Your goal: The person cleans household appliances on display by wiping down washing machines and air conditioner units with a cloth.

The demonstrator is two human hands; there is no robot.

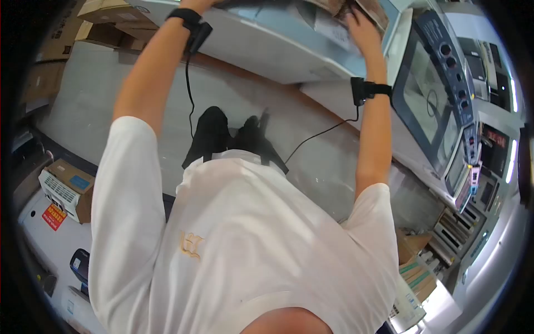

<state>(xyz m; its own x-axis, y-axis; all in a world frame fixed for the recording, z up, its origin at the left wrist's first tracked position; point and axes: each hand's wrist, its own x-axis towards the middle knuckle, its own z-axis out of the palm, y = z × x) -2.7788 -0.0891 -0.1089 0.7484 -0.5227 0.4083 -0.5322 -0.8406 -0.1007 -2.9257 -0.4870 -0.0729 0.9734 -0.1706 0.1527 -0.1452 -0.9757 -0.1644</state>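
A white cabinet (261,44) with a pale blue inside, much like an open chest freezer, stands in front of me at the top. My left hand (198,4) reaches to its left rim; the frame's edge cuts off the fingers. Over the inside, my right hand (364,34) has its fingers bent against a crumpled brown piece of packaging (374,12). Beside that hand is a whitish sheet or bag (334,30), blurred. Black bands with small boxes and cables sit on both wrists.
To the right stands a machine with a dark-framed clear lid (425,94) and a knob panel (445,55). Cardboard boxes (119,19) are stacked at the upper left. Another carton (72,178) is on the left, and more boxes (414,278) are at the lower right. Grey floor (133,78) surrounds my feet.
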